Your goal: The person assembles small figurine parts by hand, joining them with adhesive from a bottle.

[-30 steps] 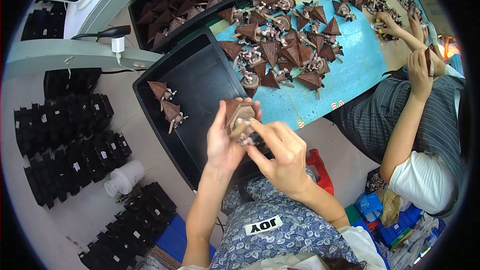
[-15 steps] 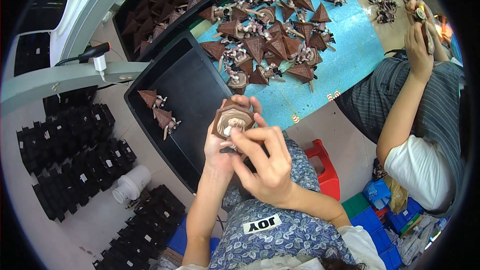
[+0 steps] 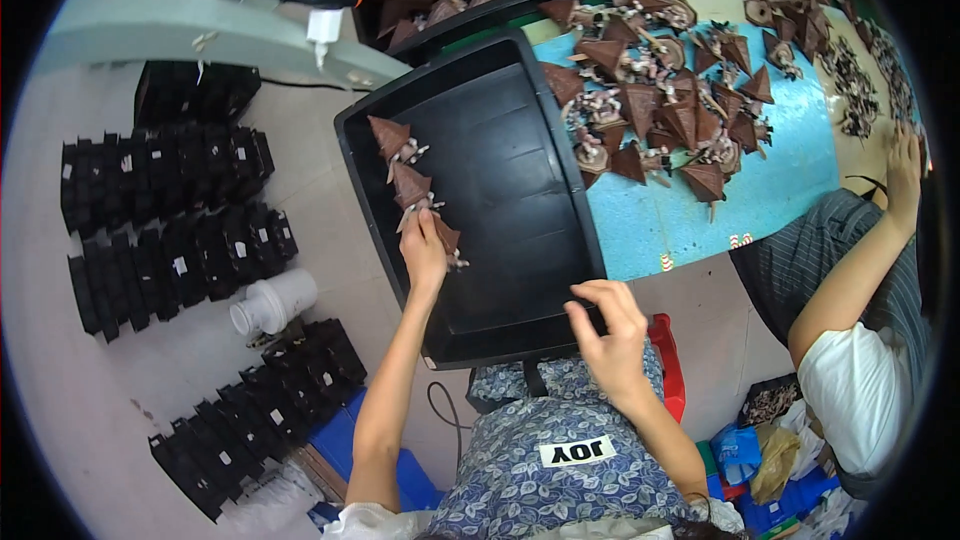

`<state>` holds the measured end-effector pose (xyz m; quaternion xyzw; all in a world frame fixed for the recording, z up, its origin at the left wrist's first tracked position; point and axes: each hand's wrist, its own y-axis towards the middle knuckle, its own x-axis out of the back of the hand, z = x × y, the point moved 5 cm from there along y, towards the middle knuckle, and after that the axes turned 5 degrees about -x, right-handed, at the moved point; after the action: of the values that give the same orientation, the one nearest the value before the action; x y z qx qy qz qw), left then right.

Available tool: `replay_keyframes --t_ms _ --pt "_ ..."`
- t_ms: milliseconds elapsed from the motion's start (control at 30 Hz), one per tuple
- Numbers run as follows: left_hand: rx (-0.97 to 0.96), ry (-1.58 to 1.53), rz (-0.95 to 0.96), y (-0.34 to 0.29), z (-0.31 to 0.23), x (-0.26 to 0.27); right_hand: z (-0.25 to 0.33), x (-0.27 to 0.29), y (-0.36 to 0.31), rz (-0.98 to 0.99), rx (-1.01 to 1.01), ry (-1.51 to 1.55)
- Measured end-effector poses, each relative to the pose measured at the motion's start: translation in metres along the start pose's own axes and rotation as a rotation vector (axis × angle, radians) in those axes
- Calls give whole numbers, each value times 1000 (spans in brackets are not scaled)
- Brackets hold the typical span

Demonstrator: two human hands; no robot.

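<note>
Inside the black tray (image 3: 500, 315), my left hand (image 3: 424, 252) is closed on a small figurine (image 3: 447, 234) with a brown pyramid-shaped top; my fingers hide part of it. Two similar figurines lie in a line just beyond it: a nearer brown-topped figurine (image 3: 411, 185) and a farther brown-topped figurine (image 3: 389, 136). My right hand (image 3: 613, 332) hovers by the tray's near right corner, thumb and fingers apart, with nothing in it.
Many brown-topped figurines (image 3: 640, 105) are heaped on the blue table surface (image 3: 680, 235) to the right. A fuller black tray (image 3: 500, 0) stands behind. On the right, a co-worker's arm (image 3: 850, 290) reaches toward the table. Black racks (image 3: 180, 260) and a white bucket (image 3: 272, 302) sit at left.
My hands have parted. The left one has carried the figurine down into the tray, in line with the other two; the right one has let go and drawn aside. The view has shifted left.
</note>
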<state>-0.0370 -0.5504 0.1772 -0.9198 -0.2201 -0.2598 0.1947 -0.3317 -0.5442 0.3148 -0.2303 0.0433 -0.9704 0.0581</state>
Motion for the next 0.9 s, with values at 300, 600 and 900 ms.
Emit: replay_keyframes --t_ms 300,600,900 --pt "370 -1051 -9 -24 -28 2 -7 7 22 1 -112 34" --pt "808 -2227 635 -93 -168 -18 90 -18 36 76 259 168" --pt "862 -2021 670 -123 -178 -26 74 -3 27 110 146 188"
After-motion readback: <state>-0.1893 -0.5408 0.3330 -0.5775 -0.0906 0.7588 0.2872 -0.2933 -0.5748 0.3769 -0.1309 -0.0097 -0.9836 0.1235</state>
